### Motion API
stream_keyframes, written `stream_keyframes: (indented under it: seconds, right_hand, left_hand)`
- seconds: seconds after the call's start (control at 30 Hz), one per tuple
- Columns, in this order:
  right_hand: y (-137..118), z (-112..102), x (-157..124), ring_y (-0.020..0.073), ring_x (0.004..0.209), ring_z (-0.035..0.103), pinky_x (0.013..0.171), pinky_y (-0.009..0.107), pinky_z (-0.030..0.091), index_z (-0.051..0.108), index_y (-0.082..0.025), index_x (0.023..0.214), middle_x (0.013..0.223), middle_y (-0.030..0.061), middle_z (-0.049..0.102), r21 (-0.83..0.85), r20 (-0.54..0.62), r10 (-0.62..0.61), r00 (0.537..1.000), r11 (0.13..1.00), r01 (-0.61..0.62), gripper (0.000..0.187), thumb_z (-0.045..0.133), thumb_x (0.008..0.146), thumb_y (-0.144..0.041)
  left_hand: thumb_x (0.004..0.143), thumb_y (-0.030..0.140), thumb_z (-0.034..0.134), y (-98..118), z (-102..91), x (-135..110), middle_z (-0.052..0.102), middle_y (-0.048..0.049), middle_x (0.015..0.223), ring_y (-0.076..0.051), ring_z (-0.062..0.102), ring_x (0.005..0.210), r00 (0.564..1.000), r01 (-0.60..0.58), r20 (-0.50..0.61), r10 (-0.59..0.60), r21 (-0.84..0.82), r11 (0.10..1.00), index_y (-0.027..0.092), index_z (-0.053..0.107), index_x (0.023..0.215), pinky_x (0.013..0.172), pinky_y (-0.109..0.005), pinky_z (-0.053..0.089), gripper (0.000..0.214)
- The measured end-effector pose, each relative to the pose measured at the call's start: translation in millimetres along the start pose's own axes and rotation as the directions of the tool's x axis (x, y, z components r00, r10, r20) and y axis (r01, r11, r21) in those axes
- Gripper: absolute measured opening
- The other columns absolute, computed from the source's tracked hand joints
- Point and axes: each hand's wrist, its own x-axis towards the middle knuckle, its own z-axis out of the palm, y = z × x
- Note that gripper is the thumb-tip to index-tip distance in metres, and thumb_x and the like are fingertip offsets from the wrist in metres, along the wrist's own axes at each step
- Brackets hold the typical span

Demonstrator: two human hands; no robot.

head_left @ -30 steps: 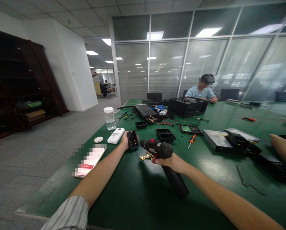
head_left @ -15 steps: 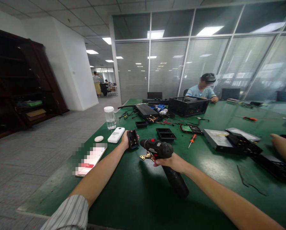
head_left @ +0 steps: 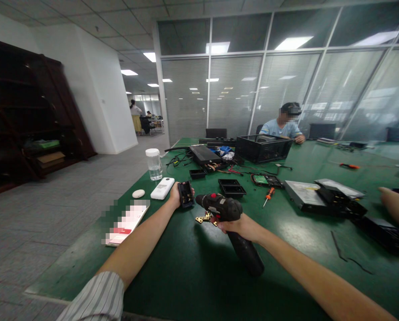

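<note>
Head view: you are looking forward and down over a green worktop (head_left: pixel 172 276), both your arms reaching over its near side.
Left hand: your left hand (head_left: pixel 175 196) is keeping its grip closed around a small black case (head_left: pixel 186 195), whose open side is showing its inside; details in there are too small to tell.
Right hand: your right hand (head_left: pixel 239 226) is gripping a black cordless drill (head_left: pixel 221 207), its handle slanting down to the right.
Drill nose: it is pointing left, ending just beside the case; whether the two are touching, you cannot tell.
Brass pieces: the gold-coloured pieces (head_left: pixel 203 217) are showing under the drill body, close to your right fingers; whether your grip is holding them is unclear.
Black tray: a two-part tray (head_left: pixel 232 188) is lying beyond the drill, with an orange-handled screwdriver (head_left: pixel 269 193) lying to its right.
Left side: a white device (head_left: pixel 162 188) is lying near your left hand, a round white object (head_left: pixel 138 193) beside it, and a clear bottle (head_left: pixel 154 166) is standing behind them.
Others: a person (head_left: pixel 276 128) is sitting across the worktop, and someone else's hand (head_left: pixel 395 203) is showing at the right edge.
</note>
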Motion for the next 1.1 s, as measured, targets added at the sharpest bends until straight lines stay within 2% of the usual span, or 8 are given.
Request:
stream_keyframes:
  seconds: [0.2,0.37,0.53,0.83,1.1]
  right_hand:
    - [10.0,-3.5,4.2,0.0122,0.065,0.048,0.059,0.028,0.041,0.063,-0.017,0.101,0.089,0.0044,0.064,0.023,-0.002,-0.002,1.000,1.000,0.002,0.046,0.079,0.064,-0.038]
    - [11.0,-6.3,5.0,0.0126,0.064,0.049,0.060,0.028,0.041,0.064,-0.016,0.089,0.076,0.0011,0.059,-0.029,0.004,0.012,1.000,1.000,-0.012,0.035,0.077,0.066,-0.040]
    - [5.0,-3.1,2.9,0.0122,0.062,0.048,0.059,0.028,0.039,0.061,-0.015,0.082,0.070,-0.0008,0.054,-0.063,-0.015,0.035,0.999,0.997,-0.036,0.034,0.077,0.065,-0.040]
    - [10.7,-6.9,4.6,0.0123,0.063,0.048,0.060,0.028,0.039,0.059,-0.015,0.083,0.072,-0.0004,0.054,-0.026,-0.014,0.026,1.000,0.999,-0.026,0.040,0.077,0.065,-0.046]
    - [9.2,-3.9,6.3,0.0128,0.063,0.049,0.059,0.028,0.040,0.059,-0.017,0.080,0.071,-0.0006,0.055,-0.047,-0.026,0.022,0.999,0.999,-0.023,0.036,0.078,0.063,-0.042]
  left_hand:
    - [0.084,0.036,0.036,0.1,0.7,-0.8,0.068,-0.0151,0.068,-0.028,0.067,0.061,1.000,-0.010,0.003,0.010,0.018,1.000,0.006,0.067,0.093,0.055,-0.039,0.053,0.044]
    - [0.084,0.036,0.034,-0.3,1.4,-1.9,0.067,-0.0160,0.067,-0.029,0.067,0.061,0.999,-0.033,0.015,0.033,0.051,0.998,0.006,0.067,0.089,0.055,-0.041,0.053,0.044]
    - [0.084,0.037,0.035,-0.3,1.4,-2.5,0.067,-0.0167,0.068,-0.029,0.067,0.063,0.999,-0.033,0.017,0.032,0.060,0.998,0.006,0.067,0.088,0.056,-0.041,0.053,0.044]
    - [0.085,0.035,0.034,1.9,6.4,-8.5,0.068,-0.0167,0.069,-0.028,0.068,0.064,0.999,-0.029,0.016,0.028,0.057,0.998,0.008,0.066,0.082,0.056,-0.039,0.053,0.042]
    - [0.085,0.035,0.035,1.5,7.3,-9.3,0.068,-0.0157,0.071,-0.028,0.068,0.064,1.000,-0.014,0.010,0.013,0.012,1.000,0.007,0.067,0.091,0.056,-0.039,0.053,0.043]
